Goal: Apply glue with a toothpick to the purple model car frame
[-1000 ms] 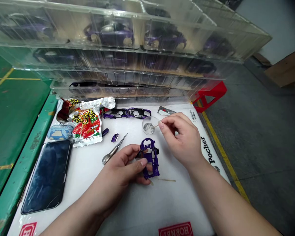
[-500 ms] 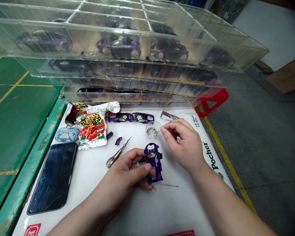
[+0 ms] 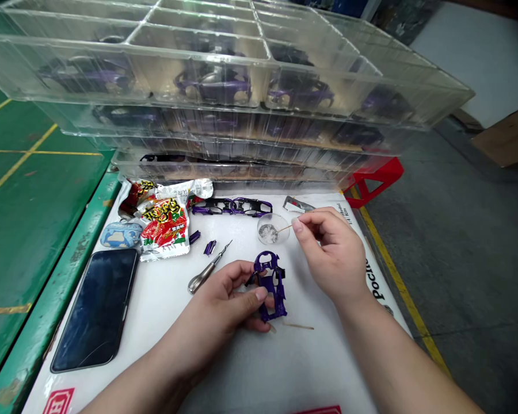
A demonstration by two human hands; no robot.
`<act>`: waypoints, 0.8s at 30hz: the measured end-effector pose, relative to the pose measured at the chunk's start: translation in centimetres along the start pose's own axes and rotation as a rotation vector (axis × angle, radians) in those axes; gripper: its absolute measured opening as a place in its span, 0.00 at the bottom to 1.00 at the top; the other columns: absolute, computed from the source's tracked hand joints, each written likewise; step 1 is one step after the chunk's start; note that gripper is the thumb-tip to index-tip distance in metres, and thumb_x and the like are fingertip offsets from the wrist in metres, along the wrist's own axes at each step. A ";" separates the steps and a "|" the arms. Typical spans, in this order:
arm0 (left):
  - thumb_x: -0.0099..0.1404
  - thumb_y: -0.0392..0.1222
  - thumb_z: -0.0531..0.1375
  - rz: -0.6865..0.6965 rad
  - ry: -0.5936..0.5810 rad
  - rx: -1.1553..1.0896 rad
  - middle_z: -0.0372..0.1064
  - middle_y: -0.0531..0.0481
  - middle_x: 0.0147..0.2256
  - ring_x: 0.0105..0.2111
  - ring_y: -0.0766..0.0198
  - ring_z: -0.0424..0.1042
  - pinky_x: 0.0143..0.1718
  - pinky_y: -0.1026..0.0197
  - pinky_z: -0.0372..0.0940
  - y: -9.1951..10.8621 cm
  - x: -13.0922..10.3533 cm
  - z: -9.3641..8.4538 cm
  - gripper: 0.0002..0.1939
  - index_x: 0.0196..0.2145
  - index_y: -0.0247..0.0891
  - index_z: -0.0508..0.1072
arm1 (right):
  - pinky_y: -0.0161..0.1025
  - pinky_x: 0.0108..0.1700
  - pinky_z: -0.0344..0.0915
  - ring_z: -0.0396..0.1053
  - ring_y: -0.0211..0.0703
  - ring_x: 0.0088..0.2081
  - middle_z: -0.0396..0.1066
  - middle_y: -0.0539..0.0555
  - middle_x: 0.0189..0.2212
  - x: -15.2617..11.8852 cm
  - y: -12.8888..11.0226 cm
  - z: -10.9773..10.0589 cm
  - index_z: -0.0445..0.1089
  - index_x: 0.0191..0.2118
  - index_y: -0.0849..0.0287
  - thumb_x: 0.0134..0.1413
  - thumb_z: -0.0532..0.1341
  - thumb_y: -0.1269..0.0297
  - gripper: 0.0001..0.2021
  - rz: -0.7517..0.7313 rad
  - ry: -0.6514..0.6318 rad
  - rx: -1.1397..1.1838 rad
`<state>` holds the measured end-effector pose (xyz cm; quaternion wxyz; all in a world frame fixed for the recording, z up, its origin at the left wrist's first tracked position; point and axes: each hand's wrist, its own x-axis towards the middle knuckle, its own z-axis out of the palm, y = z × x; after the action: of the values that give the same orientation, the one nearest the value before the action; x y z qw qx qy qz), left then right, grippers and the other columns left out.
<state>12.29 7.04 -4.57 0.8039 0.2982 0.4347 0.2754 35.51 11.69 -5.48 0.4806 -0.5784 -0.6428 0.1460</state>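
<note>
Between the fingers and thumb of my left hand [image 3: 237,296] is a purple toy car body [image 3: 269,287], an openwork frame with black bits at its sides. My right hand [image 3: 328,247] pinches a thin toothpick [image 3: 286,227], whose tip reaches over a small clear dish [image 3: 268,229] with a whitish, clear substance in it. Another thin stick [image 3: 299,326] lies on the white surface below the car body. To the left of my left hand rests a metal-handled screwdriver [image 3: 207,272]. Small purple pieces [image 3: 210,247] lie beyond its tip.
Stacked clear compartment trays [image 3: 216,52] with purple car bodies stand at the back. Two more car bodies [image 3: 232,207] lie before them. On the left are snack packets [image 3: 166,224], a blue case [image 3: 121,234] and a phone [image 3: 95,307]. A red bracket [image 3: 377,181] juts out right.
My right hand has drawn slightly to the right, and the toothpick has shifted right within the dish. My left hand keeps its hold on the car body.
</note>
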 end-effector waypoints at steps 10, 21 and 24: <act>0.73 0.48 0.74 0.020 -0.012 -0.021 0.81 0.42 0.47 0.45 0.57 0.81 0.40 0.60 0.79 -0.1 0.2 0.1 0.18 0.53 0.36 0.78 | 0.42 0.41 0.70 0.73 0.44 0.43 0.76 0.52 0.41 -0.6 -1.7 -0.9 0.80 0.45 0.52 0.71 0.71 0.71 0.05 -0.155 0.003 0.214; 0.71 0.45 0.73 0.044 -0.035 -0.039 0.80 0.38 0.54 0.45 0.56 0.82 0.40 0.59 0.79 0.2 0.0 0.2 0.17 0.52 0.36 0.77 | 0.43 0.43 0.71 0.73 0.43 0.42 0.75 0.51 0.41 -1.3 -2.3 -0.6 0.78 0.45 0.52 0.72 0.69 0.72 0.06 -0.148 -0.276 0.330; 0.71 0.44 0.74 0.051 -0.038 -0.043 0.80 0.38 0.56 0.45 0.57 0.81 0.40 0.59 0.79 0.2 0.0 0.2 0.17 0.53 0.36 0.78 | 0.43 0.43 0.71 0.73 0.44 0.42 0.74 0.51 0.41 -1.5 -2.3 -0.6 0.79 0.45 0.52 0.72 0.69 0.72 0.06 -0.137 -0.315 0.318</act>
<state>12.45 7.09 -4.35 0.8109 0.2968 0.4056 0.2997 34.40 9.47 -4.15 0.4682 -0.4203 -0.7166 0.3010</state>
